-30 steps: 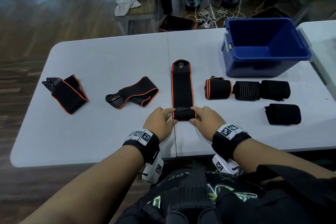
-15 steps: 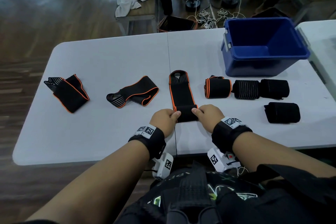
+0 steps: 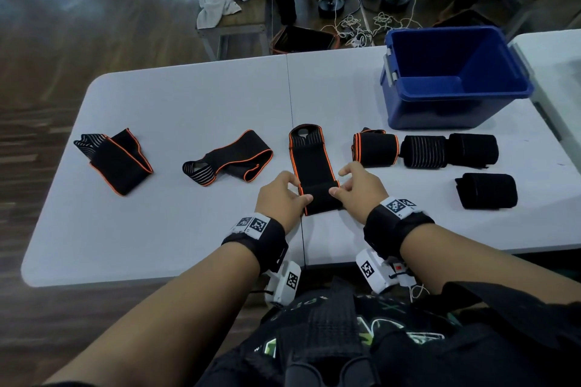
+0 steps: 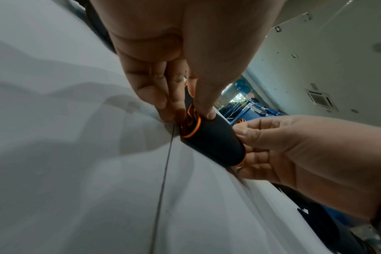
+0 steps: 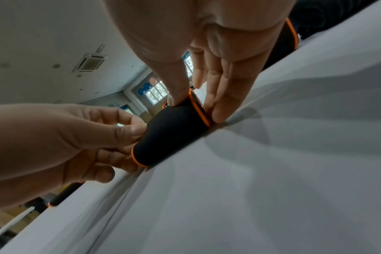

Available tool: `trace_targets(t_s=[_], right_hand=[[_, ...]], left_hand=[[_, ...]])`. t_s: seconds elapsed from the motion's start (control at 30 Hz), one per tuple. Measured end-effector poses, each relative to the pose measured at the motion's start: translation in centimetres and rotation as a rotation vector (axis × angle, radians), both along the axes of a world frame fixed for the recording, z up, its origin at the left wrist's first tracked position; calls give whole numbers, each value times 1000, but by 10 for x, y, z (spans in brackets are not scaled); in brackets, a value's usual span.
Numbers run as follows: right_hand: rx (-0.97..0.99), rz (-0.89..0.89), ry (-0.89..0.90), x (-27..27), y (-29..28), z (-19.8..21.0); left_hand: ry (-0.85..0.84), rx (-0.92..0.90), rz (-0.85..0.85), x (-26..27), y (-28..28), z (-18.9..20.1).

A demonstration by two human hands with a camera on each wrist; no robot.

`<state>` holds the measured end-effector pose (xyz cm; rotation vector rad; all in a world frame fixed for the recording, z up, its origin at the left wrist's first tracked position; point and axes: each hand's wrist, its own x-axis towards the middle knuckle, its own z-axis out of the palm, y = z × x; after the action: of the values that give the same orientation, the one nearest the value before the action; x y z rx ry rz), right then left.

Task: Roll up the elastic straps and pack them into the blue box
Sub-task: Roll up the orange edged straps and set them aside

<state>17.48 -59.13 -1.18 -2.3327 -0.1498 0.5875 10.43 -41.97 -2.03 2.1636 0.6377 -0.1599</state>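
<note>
A black elastic strap with orange edging (image 3: pixel 311 160) lies lengthwise on the white table (image 3: pixel 188 104), its near end wound into a roll (image 3: pixel 320 199) (image 4: pixel 211 141) (image 5: pixel 172 132). My left hand (image 3: pixel 283 195) (image 4: pixel 176 96) pinches the roll's left end between thumb and fingers. At the roll's right end my right hand (image 3: pixel 355 192) (image 5: pixel 198 96) pinches it the same way. The blue box (image 3: pixel 456 78) stands at the far right with nothing visible inside it.
Two unrolled orange-edged straps (image 3: pixel 116 160) (image 3: pixel 229 157) lie to the left. Several rolled straps sit right of my hands: one orange-edged (image 3: pixel 375 149), two side by side (image 3: pixel 449 151), one nearer (image 3: pixel 486 190). A second table's edge (image 3: pixel 553 72) adjoins on the right.
The strap's flat length has shortened as both hands wound its near end into a thicker roll, moving away from me along the strap.
</note>
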Motion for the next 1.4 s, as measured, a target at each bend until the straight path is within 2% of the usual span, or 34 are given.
trace_targets(t_s=[0.13, 0.23, 0.37, 0.5, 0.6, 0.73, 0.97, 1.4], right_hand=[[-49, 99, -19, -2, 1, 0], [-178, 226, -70, -3, 4, 2], [-258, 357, -34, -7, -1, -1], [-351, 499, -60, -11, -14, -9], [-289, 445, -79, -4, -16, -16], [-159, 380, -47, 1, -16, -18], [-18, 164, 10, 12, -7, -17], [-139, 141, 16, 14, 5, -20]], left_hand=[[-25, 99, -113, -1, -2, 0], [-14, 211, -176, 1, 0, -1], [2, 355, -343, -4, 2, -7], [34, 367, -399, -16, 7, -15], [38, 324, -392, -22, 10, -17], [27, 237, -295, -14, 12, -21], [47, -17, -135, 1, 8, -15], [117, 85, -123, 9, 4, -15]])
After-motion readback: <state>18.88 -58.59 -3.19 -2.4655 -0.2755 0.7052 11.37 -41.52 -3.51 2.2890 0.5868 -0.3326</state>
